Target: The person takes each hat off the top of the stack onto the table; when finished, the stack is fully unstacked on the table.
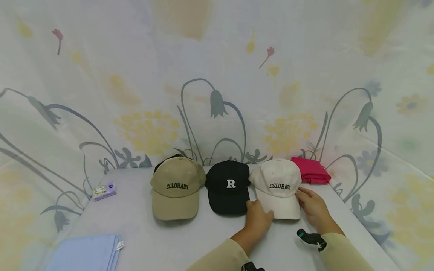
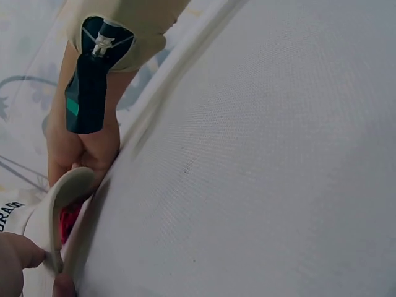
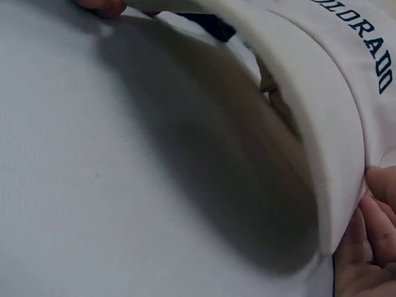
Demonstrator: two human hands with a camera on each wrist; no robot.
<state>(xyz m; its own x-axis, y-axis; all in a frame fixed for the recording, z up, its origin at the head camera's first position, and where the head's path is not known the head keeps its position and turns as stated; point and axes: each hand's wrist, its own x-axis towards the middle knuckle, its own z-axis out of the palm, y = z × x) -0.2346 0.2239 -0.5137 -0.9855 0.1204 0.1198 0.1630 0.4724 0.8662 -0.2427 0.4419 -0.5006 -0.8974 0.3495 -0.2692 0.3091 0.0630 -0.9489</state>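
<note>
The white cap (image 1: 277, 187) marked COLORADO sits at the right end of a row of three caps on the grey table (image 1: 190, 237), its brim pointing toward the person. The head view shows the whole row but hides the underside of the brim. The left wrist view shows what it cannot: the brim's edge (image 2: 65, 185) is raised off the table, with a strip of red visible beneath it. The right wrist view looks under the brim (image 3: 322, 154) as well, showing its shadow on the table and a dark shape behind it.

The left hand (image 1: 259, 218) holds the brim's left corner; in its wrist view a thumb (image 2: 18, 260) and fingertip pinch the edge narrowly. The right hand (image 1: 313, 209) holds the brim's right side, fingers (image 3: 374, 229) curled against the edge.

Just left of the white cap lies the black cap (image 1: 228, 186) with an R, then the tan cap (image 1: 176, 188), also marked COLORADO. A folded pink cloth (image 1: 311, 170) lies just behind the white cap to the right. A small purple packet (image 1: 104, 191) and a folded blue cloth (image 1: 84, 252) lie well apart to the left.
</note>
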